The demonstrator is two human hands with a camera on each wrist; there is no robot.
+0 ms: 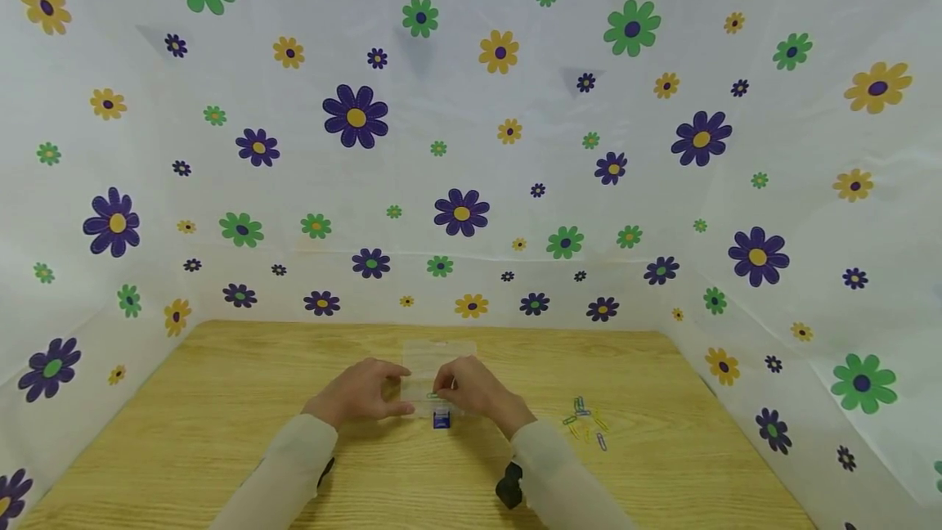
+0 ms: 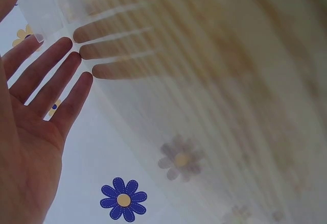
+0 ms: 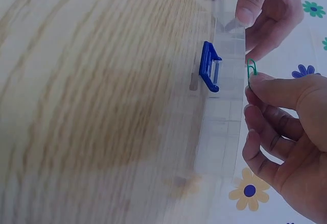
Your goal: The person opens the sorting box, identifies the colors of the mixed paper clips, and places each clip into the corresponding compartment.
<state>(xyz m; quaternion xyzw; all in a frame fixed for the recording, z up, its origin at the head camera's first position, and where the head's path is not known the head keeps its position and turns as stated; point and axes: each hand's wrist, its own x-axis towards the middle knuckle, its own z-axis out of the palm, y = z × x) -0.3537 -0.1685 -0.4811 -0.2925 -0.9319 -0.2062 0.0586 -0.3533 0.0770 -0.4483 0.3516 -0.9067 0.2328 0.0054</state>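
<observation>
A clear plastic box [image 3: 222,137] stands on the table with its see-through lid [image 1: 459,348] raised at the back. On its front is a blue latch [image 1: 441,419]. My right hand [image 1: 471,387] pinches a green paper clip [image 3: 251,67] between thumb and fingers, just over the box's open top. At the box's left side is my left hand [image 1: 368,388], thumb toward the front and fingers toward the back. Its fingers [image 2: 46,81] look fairly straight in the left wrist view, tips right at a shiny surface that mirrors them.
To the right, several loose paper clips [image 1: 585,419] in yellow, green, blue and purple lie on the wooden table [image 1: 221,415]. White sheeting [image 1: 441,88] with printed flowers encloses the table at the back and both sides. A dark wrist device [image 1: 509,487] sits by my right sleeve.
</observation>
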